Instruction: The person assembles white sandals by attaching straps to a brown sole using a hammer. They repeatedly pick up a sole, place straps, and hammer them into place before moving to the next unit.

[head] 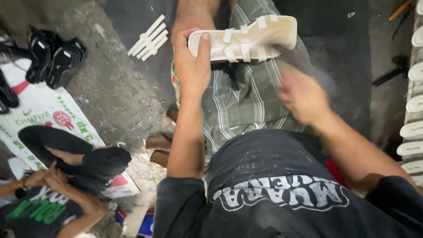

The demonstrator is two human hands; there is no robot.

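My left hand (192, 61) grips the heel end of a cream sandal sole (246, 39) with white straps across it, held flat over my knee on green plaid shorts (238, 101). My right hand (304, 94) is blurred in motion just below and right of the sole; whether it holds anything I cannot tell.
A bundle of white strips (149, 38) lies on the dark floor to the left. Black sandals (55, 55) are stacked at far left. Another person sits at lower left on a printed white sack (39, 110). White soles (414, 110) line the right edge. Wooden blocks (158, 147) lie by my leg.
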